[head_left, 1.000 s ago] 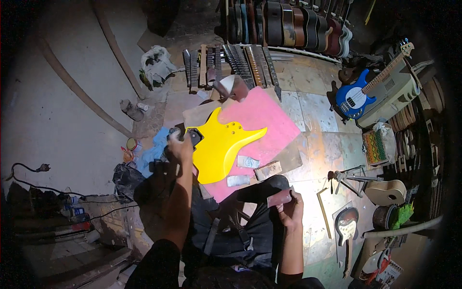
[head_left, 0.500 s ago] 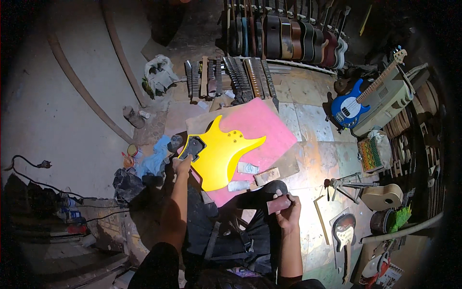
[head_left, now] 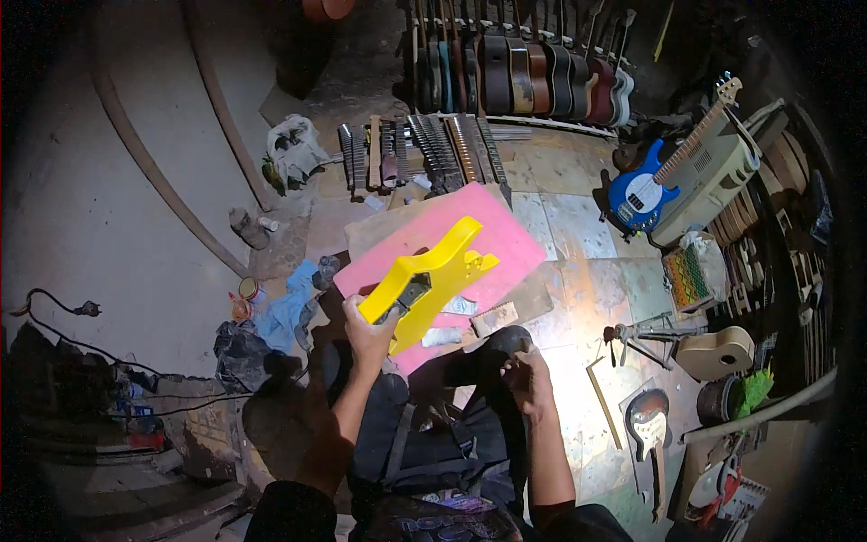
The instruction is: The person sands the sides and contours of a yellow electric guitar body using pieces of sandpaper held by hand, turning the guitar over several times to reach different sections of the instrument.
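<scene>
A glossy yellow electric guitar body [head_left: 433, 262] is tilted up on its edge above a pink foam sheet [head_left: 510, 235]. My left hand [head_left: 370, 330] grips its near left end, fingers hooked at the dark cavity cut into it. Over my right knee, my right hand [head_left: 531, 384] is closed with its back turned up. The reddish-brown piece of sandpaper seen in it half a second ago is now mostly hidden by the fingers. Beside the guitar body, a white packet [head_left: 459, 306], a pale roll [head_left: 442, 337] and a tan block [head_left: 495, 319] lie near the sheet's front edge.
Guitar necks [head_left: 438, 154] lie in rows beyond the foam. Farther back stands a rack of guitars [head_left: 533, 77]. A blue bass [head_left: 643, 194] leans at the right, with a small guitar body [head_left: 715, 353] nearer. Blue cloth [head_left: 287, 307] and a black bag [head_left: 242, 354] lie left.
My left hand has tipped the yellow guitar body from lying face-up to standing on edge. My right hand has turned over, hiding the sandpaper. The whole view has shifted slightly.
</scene>
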Available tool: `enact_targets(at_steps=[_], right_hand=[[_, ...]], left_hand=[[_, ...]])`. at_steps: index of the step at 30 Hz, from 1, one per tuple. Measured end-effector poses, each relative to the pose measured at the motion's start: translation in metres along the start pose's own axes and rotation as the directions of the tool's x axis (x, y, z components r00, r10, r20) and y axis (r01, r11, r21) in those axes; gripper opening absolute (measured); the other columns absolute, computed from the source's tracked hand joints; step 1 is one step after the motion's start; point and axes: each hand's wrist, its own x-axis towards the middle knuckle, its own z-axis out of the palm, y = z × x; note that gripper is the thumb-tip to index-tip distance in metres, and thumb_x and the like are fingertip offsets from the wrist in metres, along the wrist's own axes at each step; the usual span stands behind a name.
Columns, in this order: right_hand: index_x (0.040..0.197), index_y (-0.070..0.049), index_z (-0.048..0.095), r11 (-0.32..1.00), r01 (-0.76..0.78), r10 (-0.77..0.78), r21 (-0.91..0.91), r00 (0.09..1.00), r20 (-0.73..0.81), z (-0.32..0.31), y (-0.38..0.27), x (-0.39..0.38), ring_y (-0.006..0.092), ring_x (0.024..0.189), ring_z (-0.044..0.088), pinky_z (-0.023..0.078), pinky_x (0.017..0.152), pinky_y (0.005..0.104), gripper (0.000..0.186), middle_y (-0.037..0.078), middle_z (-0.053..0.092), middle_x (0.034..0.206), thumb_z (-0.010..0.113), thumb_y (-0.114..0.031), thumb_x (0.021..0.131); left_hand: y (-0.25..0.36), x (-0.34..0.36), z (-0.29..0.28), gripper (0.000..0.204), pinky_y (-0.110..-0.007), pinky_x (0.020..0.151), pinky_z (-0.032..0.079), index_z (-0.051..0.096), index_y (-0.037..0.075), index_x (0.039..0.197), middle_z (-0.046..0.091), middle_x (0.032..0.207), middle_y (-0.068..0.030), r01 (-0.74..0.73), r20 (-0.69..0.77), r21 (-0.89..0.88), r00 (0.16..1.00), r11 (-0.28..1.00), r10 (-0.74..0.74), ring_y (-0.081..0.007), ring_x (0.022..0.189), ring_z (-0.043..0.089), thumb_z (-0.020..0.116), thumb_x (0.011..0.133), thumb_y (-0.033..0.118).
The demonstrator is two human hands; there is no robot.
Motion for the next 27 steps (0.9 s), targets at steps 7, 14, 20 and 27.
enact_targets(at_steps=[7, 14, 20, 27], right_hand=[[0.116, -0.005, 0.066, 0.71, 0.275, -0.121, -0.648, 0.954, 0.272, -0.007, -0.008, 0.028, 0.0155, 0.086, 0.061, 0.05, 0.077, 0.0283, 0.026, 0.005, 0.065, 0.109, 0.064, -0.005, 0.089], [0.121, 0.0, 0.069, 0.091, 0.764, -0.495, -0.639, 0.592, 0.636, 0.08, -0.038, 0.032, 0.0317, 0.107, 0.067, 0.052, 0.095, 0.0373, 0.03, 0.019, 0.069, 0.116, 0.064, -0.001, 0.092], [0.127, -0.008, 0.071, -0.367, 0.779, -0.4, -0.508, 0.36, 0.843, 0.086, -0.016, 0.076, 0.0343, 0.091, 0.069, 0.055, 0.087, 0.0423, 0.039, 0.019, 0.071, 0.12, 0.07, -0.01, 0.088], [0.131, -0.015, 0.071, -0.475, 0.562, -0.541, -0.677, 0.42, 0.728, 0.078, -0.038, 0.125, 0.0308, 0.073, 0.059, 0.05, 0.066, 0.0419, 0.052, 0.006, 0.069, 0.137, 0.062, 0.003, 0.083]], left_hand=[[0.032, -0.016, -0.011, 0.057, -0.045, 0.09, 0.056, 0.058, 0.002, 0.129, 0.071, 0.115, -0.0221, -0.338, 0.37, 0.113, 0.887, 0.934, 0.276, -0.04, 0.106, 0.071, 0.083, 0.082, 0.022], [0.081, -0.003, 0.003, 0.06, -0.052, 0.089, 0.056, 0.056, 0.005, 0.136, 0.071, 0.116, -0.0247, -0.341, 0.487, 0.175, 0.845, 0.924, 0.22, -0.0443, 0.107, 0.069, 0.079, 0.086, 0.031], [0.089, 0.001, 0.028, 0.055, -0.053, 0.086, 0.057, 0.056, 0.007, 0.135, 0.072, 0.114, -0.0236, -0.314, 0.546, 0.278, 0.829, 0.908, 0.12, -0.0436, 0.103, 0.07, 0.075, 0.088, 0.031], [0.09, -0.006, 0.027, 0.047, -0.055, 0.079, 0.057, 0.056, 0.005, 0.128, 0.073, 0.106, -0.0232, -0.344, 0.536, 0.361, 0.837, 0.867, 0.109, -0.0438, 0.094, 0.072, 0.073, 0.087, 0.022]])
